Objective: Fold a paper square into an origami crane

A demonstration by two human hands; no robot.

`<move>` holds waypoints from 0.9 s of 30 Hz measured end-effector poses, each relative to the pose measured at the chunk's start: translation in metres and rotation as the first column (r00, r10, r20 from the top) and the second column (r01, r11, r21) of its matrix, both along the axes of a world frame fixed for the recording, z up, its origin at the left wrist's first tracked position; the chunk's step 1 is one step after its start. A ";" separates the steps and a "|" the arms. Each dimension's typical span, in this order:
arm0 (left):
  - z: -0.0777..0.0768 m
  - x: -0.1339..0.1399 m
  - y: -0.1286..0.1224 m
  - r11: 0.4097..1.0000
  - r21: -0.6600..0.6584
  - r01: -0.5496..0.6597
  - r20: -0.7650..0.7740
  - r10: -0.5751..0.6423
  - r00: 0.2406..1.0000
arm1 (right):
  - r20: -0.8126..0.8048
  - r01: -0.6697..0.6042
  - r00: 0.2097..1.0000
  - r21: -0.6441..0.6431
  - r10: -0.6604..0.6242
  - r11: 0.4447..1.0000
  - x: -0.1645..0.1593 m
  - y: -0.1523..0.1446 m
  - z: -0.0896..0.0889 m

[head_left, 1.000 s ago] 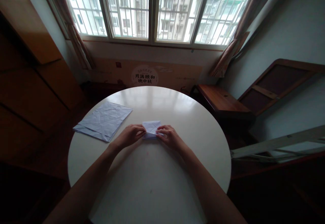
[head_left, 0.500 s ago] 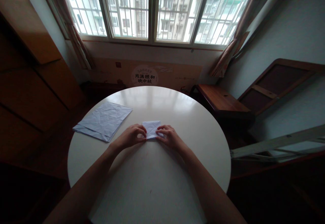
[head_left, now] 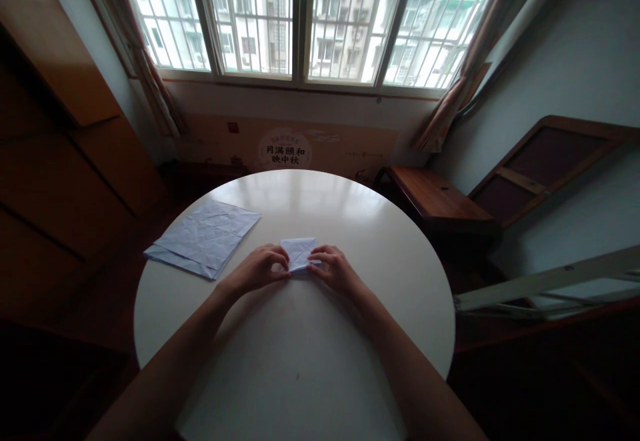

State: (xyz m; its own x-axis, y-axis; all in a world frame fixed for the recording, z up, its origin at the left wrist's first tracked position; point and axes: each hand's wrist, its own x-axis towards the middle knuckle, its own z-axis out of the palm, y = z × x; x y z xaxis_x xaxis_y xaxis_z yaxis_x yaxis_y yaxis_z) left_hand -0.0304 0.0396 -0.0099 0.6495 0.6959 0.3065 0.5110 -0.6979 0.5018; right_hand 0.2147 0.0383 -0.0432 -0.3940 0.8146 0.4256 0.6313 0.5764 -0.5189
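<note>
Head view shows a white round tabletop (head_left: 300, 348), which takes the largest part of the lower middle. Beyond it is a wide window (head_left: 299, 28) with 4 panes, bars and buildings outside, and 2 curtains (head_left: 155, 91) hang at its sides. On the left stands a wooden cabinet (head_left: 95, 161), rather dark. Below the window there is a long beige banner (head_left: 210, 136) with Chinese characters in a pale circle. On the right are a framed wooden panel (head_left: 540, 154) and, nearer to the tabletop, a low wooden stand (head_left: 440, 194).

On the far left part of the tabletop lies a creased sheet of paper (head_left: 207, 234), folded in layers; its left corner reaches the round edge. To the right of this sheet, and well apart from it, are the person's 2 hands. The left hand (head_left: 259, 268) has its grip closed on the left side of a small folded paper (head_left: 300, 251). The right hand (head_left: 336, 269) has its grip closed on the right side of the same piece. How firmly they press, the picture does not tell. This folded paper, the smallest of these things, is near the tabletop's middle, between the 2 hands, with diagonal creases on its upper face.
</note>
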 end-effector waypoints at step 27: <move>0.001 0.001 -0.001 1.000 0.014 0.000 -0.016 0.000 1.000 | -0.027 -0.007 1.000 -0.021 0.006 1.000 -0.001 -0.001 0.004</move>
State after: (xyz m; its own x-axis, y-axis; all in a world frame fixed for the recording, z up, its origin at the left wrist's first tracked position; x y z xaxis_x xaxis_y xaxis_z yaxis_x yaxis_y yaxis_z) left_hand -0.0296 0.0390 -0.0089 0.6543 0.6916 0.3059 0.5190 -0.7049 0.4835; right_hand 0.2140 0.0371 -0.0389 -0.3882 0.8211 0.4184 0.6134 0.5691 -0.5476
